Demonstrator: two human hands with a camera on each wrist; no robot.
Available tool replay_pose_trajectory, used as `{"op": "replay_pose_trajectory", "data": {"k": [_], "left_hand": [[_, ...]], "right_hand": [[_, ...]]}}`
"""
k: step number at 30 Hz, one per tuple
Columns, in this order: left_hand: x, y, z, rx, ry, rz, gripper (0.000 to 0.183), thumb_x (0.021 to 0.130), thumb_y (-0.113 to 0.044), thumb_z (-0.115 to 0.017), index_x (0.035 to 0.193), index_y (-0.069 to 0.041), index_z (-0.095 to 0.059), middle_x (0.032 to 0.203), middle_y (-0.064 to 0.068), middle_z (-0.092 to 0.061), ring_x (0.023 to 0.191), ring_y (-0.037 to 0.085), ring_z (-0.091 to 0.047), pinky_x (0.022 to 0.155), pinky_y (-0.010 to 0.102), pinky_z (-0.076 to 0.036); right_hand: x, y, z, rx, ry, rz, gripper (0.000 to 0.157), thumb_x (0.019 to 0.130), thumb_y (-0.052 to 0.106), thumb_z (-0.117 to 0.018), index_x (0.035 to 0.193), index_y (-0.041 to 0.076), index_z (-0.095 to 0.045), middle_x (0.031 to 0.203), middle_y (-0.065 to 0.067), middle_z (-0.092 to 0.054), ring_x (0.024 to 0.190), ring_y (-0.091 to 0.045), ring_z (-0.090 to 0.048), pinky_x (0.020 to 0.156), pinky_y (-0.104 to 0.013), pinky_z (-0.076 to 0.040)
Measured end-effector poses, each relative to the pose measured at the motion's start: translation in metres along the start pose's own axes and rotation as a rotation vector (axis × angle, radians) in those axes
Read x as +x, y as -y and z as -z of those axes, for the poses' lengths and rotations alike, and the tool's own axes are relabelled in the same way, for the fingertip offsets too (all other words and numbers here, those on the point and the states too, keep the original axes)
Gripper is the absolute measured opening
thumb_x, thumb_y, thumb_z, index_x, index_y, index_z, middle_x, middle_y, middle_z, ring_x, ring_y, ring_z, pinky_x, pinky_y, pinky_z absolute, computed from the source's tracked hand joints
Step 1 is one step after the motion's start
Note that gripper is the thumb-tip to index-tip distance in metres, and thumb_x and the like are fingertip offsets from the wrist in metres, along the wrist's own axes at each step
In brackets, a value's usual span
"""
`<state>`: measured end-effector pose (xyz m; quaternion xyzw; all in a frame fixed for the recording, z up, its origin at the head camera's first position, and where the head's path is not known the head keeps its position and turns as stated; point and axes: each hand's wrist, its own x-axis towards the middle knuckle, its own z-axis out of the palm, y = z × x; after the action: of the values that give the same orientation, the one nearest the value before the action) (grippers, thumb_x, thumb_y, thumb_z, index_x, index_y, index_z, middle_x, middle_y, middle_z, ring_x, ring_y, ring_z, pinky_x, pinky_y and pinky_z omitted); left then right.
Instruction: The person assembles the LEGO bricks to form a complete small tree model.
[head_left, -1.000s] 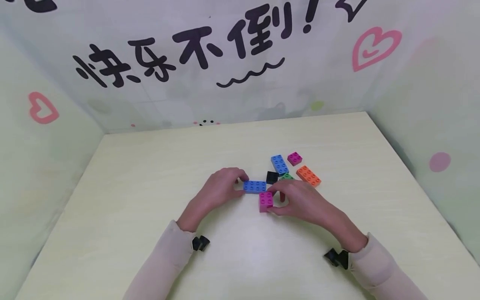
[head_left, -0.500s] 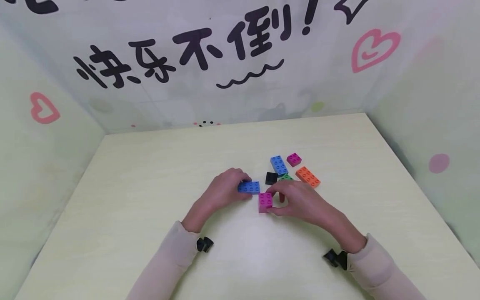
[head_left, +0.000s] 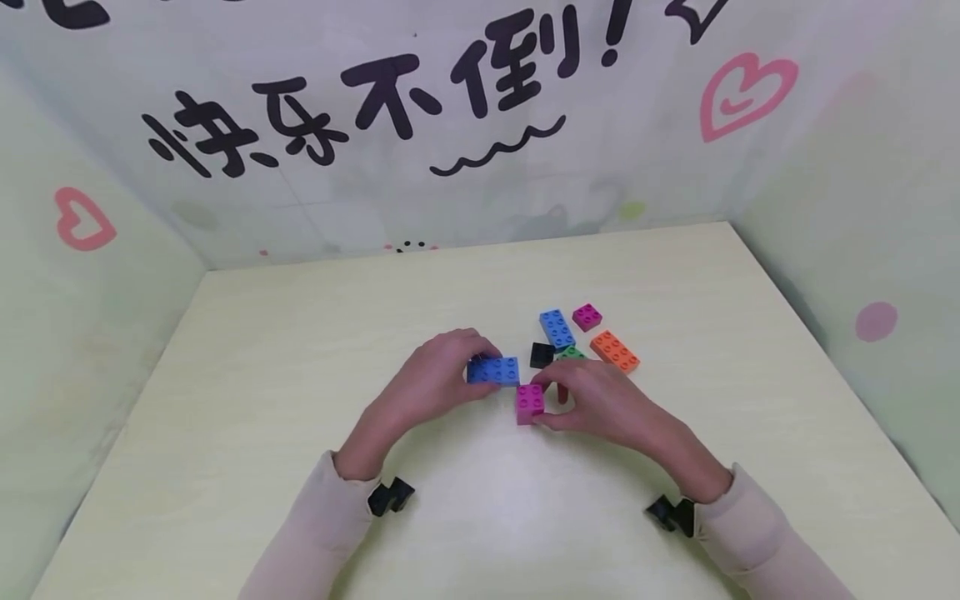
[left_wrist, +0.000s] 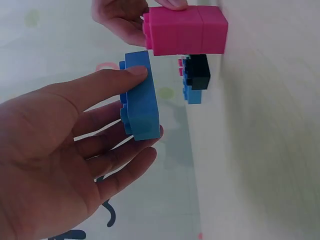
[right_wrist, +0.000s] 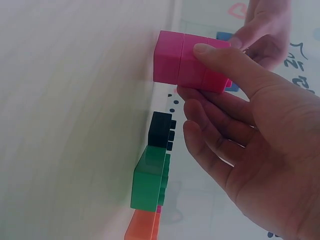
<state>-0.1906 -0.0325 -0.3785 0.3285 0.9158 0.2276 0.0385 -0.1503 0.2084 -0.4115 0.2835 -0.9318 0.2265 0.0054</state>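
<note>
My left hand (head_left: 431,377) pinches a blue eight-stud toy brick (head_left: 506,372) by its long sides, studs up. In the left wrist view this brick (left_wrist: 142,102) is raised off the table, thumb on one side and fingers on the other. My right hand (head_left: 611,402) holds a pink stack of bricks (head_left: 529,410) between thumb and fingertips. The right wrist view shows seams across the stack (right_wrist: 180,60), which stands upright on the table. The blue brick is close to the stack's upper left in the head view.
Behind the right hand lie a black brick (head_left: 542,355), a partly hidden green brick (head_left: 572,352), another blue brick (head_left: 557,328), a small magenta brick (head_left: 587,317) and an orange brick (head_left: 615,351). Printed walls (head_left: 360,200) border the pale table (head_left: 315,333).
The left hand first draws the blue brick left, away from the black brick, with its grip shifting around it, then lifts it. The right hand and the pink stack stay put.
</note>
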Motion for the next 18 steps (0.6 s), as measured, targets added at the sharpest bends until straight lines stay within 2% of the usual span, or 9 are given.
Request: {"op": "replay_pose_trajectory", "data": {"k": [3,8,18], "left_hand": [[-0.006,-0.008,0.006,-0.021,0.030,-0.037,0.034,0.081,-0.025,-0.083,0.110,-0.013,-0.071,0.099,-0.007,-0.064,0.086,0.008,-0.058,0.078,0.024,-0.048],[-0.009,-0.015,0.008,-0.018,0.072,-0.066,0.032,0.082,-0.023,-0.082,0.110,-0.012,-0.071,0.097,-0.007,-0.063,0.082,0.007,-0.057,0.074,0.023,-0.048],[-0.012,-0.015,0.006,-0.023,0.063,-0.066,0.032,0.081,-0.023,-0.083,0.109,-0.014,-0.072,0.096,-0.008,-0.063,0.081,0.007,-0.057,0.072,0.023,-0.048]], "right_hand": [[0.000,0.001,0.001,0.020,0.008,0.000,0.036,0.076,0.032,-0.085,0.106,0.016,-0.071,0.085,0.008,-0.064,0.073,-0.008,-0.058,0.060,-0.022,-0.047],[-0.001,0.000,0.001,0.042,-0.005,0.021,0.032,0.078,0.031,-0.085,0.104,0.018,-0.071,0.084,0.009,-0.063,0.073,-0.008,-0.057,0.058,-0.022,-0.046],[0.000,0.000,0.002,0.028,-0.012,0.034,0.033,0.077,0.032,-0.085,0.104,0.017,-0.071,0.084,0.008,-0.063,0.072,-0.008,-0.057,0.058,-0.021,-0.046]]}}
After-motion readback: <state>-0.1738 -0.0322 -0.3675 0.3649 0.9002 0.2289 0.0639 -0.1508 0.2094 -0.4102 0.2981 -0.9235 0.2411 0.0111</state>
